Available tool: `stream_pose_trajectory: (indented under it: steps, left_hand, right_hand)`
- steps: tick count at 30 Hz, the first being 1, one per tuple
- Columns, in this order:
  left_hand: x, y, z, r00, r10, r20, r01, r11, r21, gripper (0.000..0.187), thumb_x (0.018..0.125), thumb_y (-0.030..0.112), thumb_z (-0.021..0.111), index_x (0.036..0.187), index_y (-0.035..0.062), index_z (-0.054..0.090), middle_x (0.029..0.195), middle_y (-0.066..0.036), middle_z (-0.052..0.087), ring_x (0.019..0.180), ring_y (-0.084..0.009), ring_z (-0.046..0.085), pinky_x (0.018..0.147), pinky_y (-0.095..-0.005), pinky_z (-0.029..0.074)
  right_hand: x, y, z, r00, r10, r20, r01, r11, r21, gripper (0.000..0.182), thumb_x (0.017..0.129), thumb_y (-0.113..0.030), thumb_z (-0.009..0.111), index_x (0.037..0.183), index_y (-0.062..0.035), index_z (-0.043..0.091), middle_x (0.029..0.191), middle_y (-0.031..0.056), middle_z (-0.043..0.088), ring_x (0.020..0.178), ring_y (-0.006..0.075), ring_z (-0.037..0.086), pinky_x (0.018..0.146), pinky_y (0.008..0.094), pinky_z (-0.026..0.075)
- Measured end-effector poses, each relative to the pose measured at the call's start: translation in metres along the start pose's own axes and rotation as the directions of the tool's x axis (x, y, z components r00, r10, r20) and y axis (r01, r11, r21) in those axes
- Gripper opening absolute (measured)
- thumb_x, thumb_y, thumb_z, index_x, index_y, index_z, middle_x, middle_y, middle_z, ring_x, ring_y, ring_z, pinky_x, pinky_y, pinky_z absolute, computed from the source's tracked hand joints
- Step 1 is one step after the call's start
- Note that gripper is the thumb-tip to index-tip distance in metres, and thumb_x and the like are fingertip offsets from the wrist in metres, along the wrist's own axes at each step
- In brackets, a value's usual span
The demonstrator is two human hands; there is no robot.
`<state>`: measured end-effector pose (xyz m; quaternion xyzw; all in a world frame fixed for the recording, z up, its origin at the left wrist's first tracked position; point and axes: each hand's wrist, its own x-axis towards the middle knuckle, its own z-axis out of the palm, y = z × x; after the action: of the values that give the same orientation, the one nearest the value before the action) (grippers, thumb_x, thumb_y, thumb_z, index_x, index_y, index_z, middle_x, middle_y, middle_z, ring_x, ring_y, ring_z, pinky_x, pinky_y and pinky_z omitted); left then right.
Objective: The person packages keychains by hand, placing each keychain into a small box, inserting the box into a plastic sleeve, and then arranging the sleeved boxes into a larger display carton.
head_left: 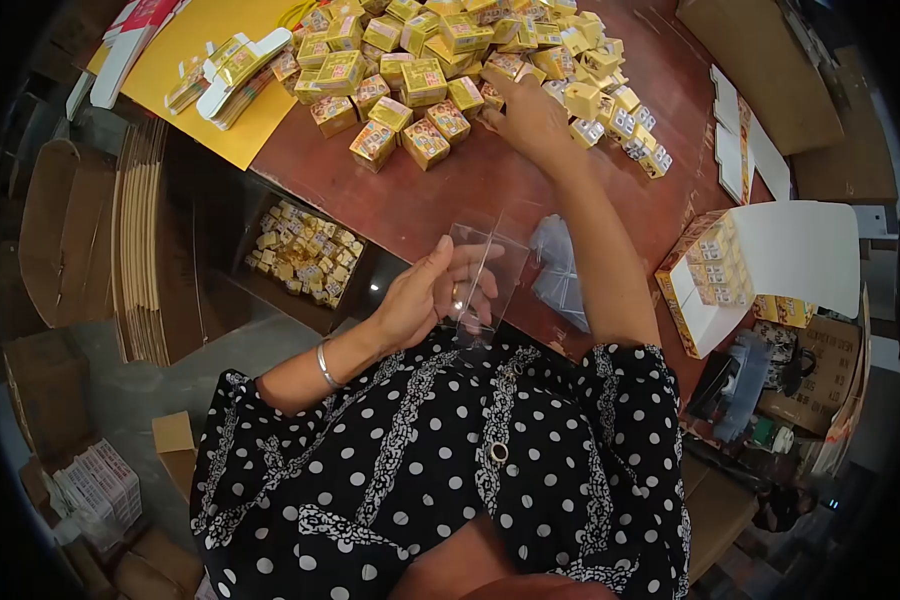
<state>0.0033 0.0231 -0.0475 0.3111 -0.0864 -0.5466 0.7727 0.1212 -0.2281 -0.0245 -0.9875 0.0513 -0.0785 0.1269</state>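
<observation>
My left hand (420, 295), with a silver bangle at the wrist, holds a clear plastic box (502, 272) in front of my body. Its fingers show through the transparent wall, and I see nothing inside it. My right hand (532, 118) reaches to the near edge of a heap of small yellow printed boxes (423, 80). The thumb and fingers of that hand are curled around one small box (491, 96), partly hidden by the hand. A few orange-sided boxes (425, 143) lie just left of it.
Folded clear plastic (558, 270) lies on the red table (410, 200) by my right forearm. An open display carton (705, 270) holding small boxes stands at right. Flat printed cards (235, 75) rest on a yellow sheet (245, 140). Below, a carton (305, 255) contains many gold pieces.
</observation>
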Motion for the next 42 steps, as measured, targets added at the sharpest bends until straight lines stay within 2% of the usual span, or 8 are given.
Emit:
stream_pose_trajectory:
  steps: [6, 14, 20, 22, 28, 32, 37, 42]
  left_hand:
    - [-0.002, 0.014, -0.010, 0.981, 0.117, -0.153, -0.106, 0.991, 0.079, 0.061, 0.110, 0.046, 0.025, 0.143, 0.0010, 0.049, 0.099, -0.006, 0.064, 0.084, -0.0177, 0.063, 0.077, -0.0340, 0.055]
    - [0.001, 0.029, -0.019, 0.967, 0.240, -0.086, -0.237, 0.971, 0.043, 0.040, 0.104, 0.025, 0.055, 0.134, -0.0002, 0.052, 0.124, -0.014, 0.064, 0.112, -0.0262, 0.066, 0.093, -0.0385, 0.056]
    - [-0.001, 0.042, -0.022, 0.924, 0.357, -0.138, -0.331, 0.926, 0.180, 0.042, 0.097, 0.015, 0.067, 0.133, -0.0013, 0.052, 0.124, -0.015, 0.065, 0.113, -0.0258, 0.066, 0.099, -0.0371, 0.054]
    - [-0.001, 0.045, -0.021, 0.892, 0.422, -0.161, -0.370, 0.887, 0.276, 0.044, 0.095, 0.011, 0.069, 0.133, -0.0022, 0.052, 0.121, -0.015, 0.066, 0.113, -0.0246, 0.066, 0.101, -0.0351, 0.052]
    - [-0.001, 0.046, -0.011, 0.877, 0.451, -0.167, -0.369, 0.853, 0.369, 0.046, 0.092, 0.007, 0.072, 0.133, -0.0034, 0.053, 0.122, -0.014, 0.065, 0.112, -0.0220, 0.066, 0.100, -0.0325, 0.051]
    - [-0.002, 0.047, -0.013, 0.860, 0.474, -0.189, -0.347, 0.815, 0.463, 0.052, 0.092, 0.012, 0.074, 0.136, -0.0029, 0.051, 0.125, -0.015, 0.064, 0.115, -0.0225, 0.064, 0.101, -0.0334, 0.050]
    - [0.002, 0.047, -0.012, 0.869, 0.453, -0.198, -0.264, 0.765, 0.588, 0.055, 0.088, 0.005, 0.077, 0.137, -0.0015, 0.054, 0.124, -0.012, 0.065, 0.103, -0.0145, 0.067, 0.092, -0.0284, 0.055]
    - [0.009, 0.039, 0.011, 0.888, 0.445, -0.120, -0.291, 0.743, 0.603, 0.056, 0.088, 0.003, 0.076, 0.139, -0.0013, 0.053, 0.125, -0.012, 0.065, 0.103, -0.0143, 0.067, 0.091, -0.0279, 0.056]
  right_hand:
    - [-0.020, 0.018, 0.003, 0.999, -0.046, -0.014, 0.047, 0.993, 0.104, 0.047, 0.088, -0.016, 0.072, 0.132, -0.0164, 0.054, 0.115, 0.0233, 0.062, 0.093, 0.0362, 0.068, 0.079, 0.0436, 0.056]
    - [-0.066, 0.052, -0.021, 0.996, -0.005, 0.088, -0.039, 0.867, 0.497, 0.035, 0.089, -0.005, 0.071, 0.120, -0.0063, 0.054, 0.086, 0.0092, 0.069, 0.071, 0.0170, 0.065, 0.067, 0.0323, 0.053]
    - [-0.078, 0.060, -0.045, 0.989, 0.042, 0.141, -0.081, 0.957, 0.279, 0.014, 0.097, -0.013, 0.065, 0.100, 0.0004, 0.062, 0.078, 0.0101, 0.068, 0.070, 0.0165, 0.066, 0.066, 0.0312, 0.052]
    - [-0.071, 0.053, -0.042, 0.963, 0.267, 0.049, -0.270, 0.922, 0.279, 0.033, 0.092, -0.032, 0.068, 0.104, -0.0007, 0.066, 0.081, 0.0179, 0.072, 0.079, 0.0359, 0.070, 0.072, 0.0447, 0.053]
    - [-0.060, 0.011, -0.010, 0.979, 0.194, -0.064, -0.199, 0.976, -0.085, 0.059, 0.083, -0.056, 0.074, 0.103, -0.0011, 0.066, 0.094, 0.0212, 0.072, 0.090, 0.0387, 0.069, 0.081, 0.0482, 0.053]
    - [-0.060, 0.008, -0.017, 0.990, 0.138, -0.002, -0.138, 0.990, -0.042, 0.056, 0.084, -0.046, 0.078, 0.111, 0.0012, 0.064, 0.103, 0.0193, 0.070, 0.097, 0.0320, 0.069, 0.083, 0.0414, 0.054]
    - [-0.094, -0.008, -0.077, 0.992, 0.084, -0.095, 0.014, 0.669, 0.743, 0.047, 0.086, -0.007, 0.078, 0.127, 0.0024, 0.058, 0.117, 0.0103, 0.064, 0.103, 0.0141, 0.062, 0.083, 0.0267, 0.054]
    - [-0.128, -0.029, -0.115, 0.991, 0.014, -0.135, 0.103, 0.568, 0.817, 0.045, 0.086, -0.002, 0.076, 0.128, 0.0008, 0.060, 0.119, 0.0096, 0.065, 0.100, 0.0140, 0.063, 0.084, 0.0262, 0.053]
